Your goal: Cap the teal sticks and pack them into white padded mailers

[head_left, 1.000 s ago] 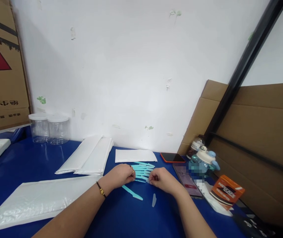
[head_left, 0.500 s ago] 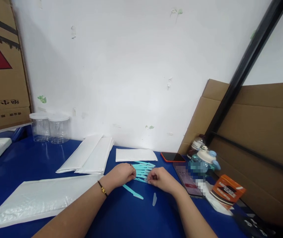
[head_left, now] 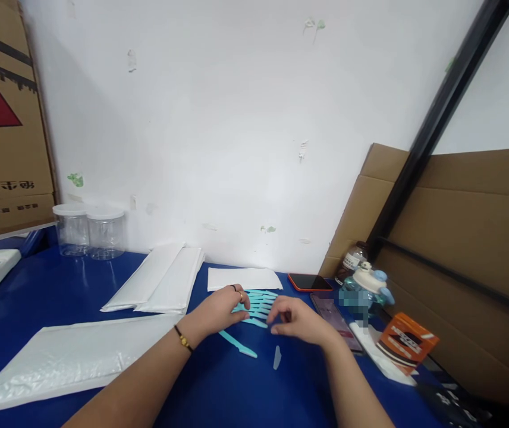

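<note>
Several teal eyebrow razors point(head_left: 261, 306) lie side by side in a row on the blue table. My left hand point(head_left: 221, 308) rests over their left ends, thumb and fingers apart, with razor handles showing in the gap. At their right ends my right hand point(head_left: 297, 321) hovers with thumb and forefinger parted and nothing visible between them. One separate teal razor point(head_left: 239, 343) lies slanted in front of the row, its handle end partly under my left hand. A small translucent blade cap point(head_left: 277, 357) lies nearer me, below my right hand.
White padded envelopes point(head_left: 80, 351) lie at the left and behind the razors. Two clear jars point(head_left: 105, 235) stand by the wall. To the right are phones point(head_left: 310, 282), a teal bottle point(head_left: 364, 288), a brown bottle point(head_left: 351, 261) and an orange box point(head_left: 407, 343).
My right hand has opened its pinch and lifted slightly off the nearest razor in the row. My left hand's fingers have spread and shifted a little.
</note>
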`<act>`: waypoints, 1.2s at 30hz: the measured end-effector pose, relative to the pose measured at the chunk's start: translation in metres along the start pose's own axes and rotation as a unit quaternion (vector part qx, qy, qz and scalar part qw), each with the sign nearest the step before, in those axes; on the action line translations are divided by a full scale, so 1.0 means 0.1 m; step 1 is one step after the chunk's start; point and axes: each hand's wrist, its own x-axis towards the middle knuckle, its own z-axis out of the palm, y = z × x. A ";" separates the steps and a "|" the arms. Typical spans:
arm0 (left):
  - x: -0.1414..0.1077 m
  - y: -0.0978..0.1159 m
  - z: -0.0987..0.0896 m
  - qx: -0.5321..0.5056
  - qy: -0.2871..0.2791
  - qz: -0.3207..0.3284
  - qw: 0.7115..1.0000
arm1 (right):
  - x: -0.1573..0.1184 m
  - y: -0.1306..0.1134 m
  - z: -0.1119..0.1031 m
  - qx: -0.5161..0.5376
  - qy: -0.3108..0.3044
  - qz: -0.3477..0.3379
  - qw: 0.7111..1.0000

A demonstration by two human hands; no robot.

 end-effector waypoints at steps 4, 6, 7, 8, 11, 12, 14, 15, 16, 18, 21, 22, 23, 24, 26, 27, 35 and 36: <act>-0.10 -0.07 -0.15 -0.029 -0.118 0.020 0.992 | -0.09 0.03 -0.04 0.021 -0.151 -0.021 0.988; -0.11 -0.09 -0.14 -0.022 -0.144 0.015 0.989 | -0.08 0.06 0.01 0.016 -0.170 -0.015 0.985; -0.10 -0.10 -0.12 -0.020 -0.153 0.005 0.988 | -0.07 0.07 0.04 0.017 -0.176 -0.005 0.984; -0.10 -0.10 -0.11 -0.021 -0.161 -0.005 0.987 | -0.06 0.09 0.06 0.022 -0.174 0.009 0.984; -0.08 -0.07 -0.07 -0.011 -0.159 -0.018 0.987 | -0.03 0.11 0.09 0.065 -0.109 0.034 0.991; -0.08 -0.06 -0.06 0.000 -0.150 -0.015 0.989 | -0.02 0.10 0.08 0.081 -0.071 0.031 0.994; -0.08 -0.04 -0.07 0.027 -0.125 -0.006 0.992 | 0.01 0.10 0.07 0.104 0.002 0.018 0.994; -0.08 -0.03 -0.08 0.039 -0.110 -0.003 0.993 | 0.02 0.10 0.06 0.114 0.029 0.020 0.993; -0.08 -0.02 -0.08 0.045 -0.095 -0.002 0.994 | 0.04 0.11 0.06 0.128 0.049 0.028 0.990; -0.09 -0.01 -0.10 0.048 -0.063 -0.002 0.997 | 0.06 0.13 0.07 0.176 0.062 0.049 0.981; -0.09 -0.01 -0.12 0.050 -0.034 -0.010 0.998 | 0.09 0.18 0.11 0.246 0.036 0.067 0.966; -0.10 -0.01 -0.13 0.052 -0.026 -0.012 0.998 | 0.09 0.19 0.12 0.247 0.024 0.072 0.966; -0.10 -0.02 -0.13 0.054 -0.020 -0.012 0.998 | 0.09 0.19 0.13 0.233 0.017 0.078 0.969; -0.10 -0.02 -0.13 0.056 -0.015 -0.013 0.998 | 0.09 0.19 0.12 0.206 0.015 0.080 0.975; -0.10 -0.03 -0.14 0.060 -0.006 -0.012 0.998 | 0.09 0.18 0.10 0.137 0.040 0.058 0.988; -0.10 -0.03 -0.14 0.062 -0.003 -0.012 0.998 | 0.09 0.17 0.09 0.104 0.061 0.037 0.992; -0.11 0.01 -0.15 0.058 -0.002 -0.015 0.998 | 0.11 0.16 0.13 0.143 0.079 0.021 0.986; -0.11 0.01 -0.16 0.056 -0.002 -0.014 0.998 | 0.12 0.16 0.15 0.151 0.076 0.023 0.985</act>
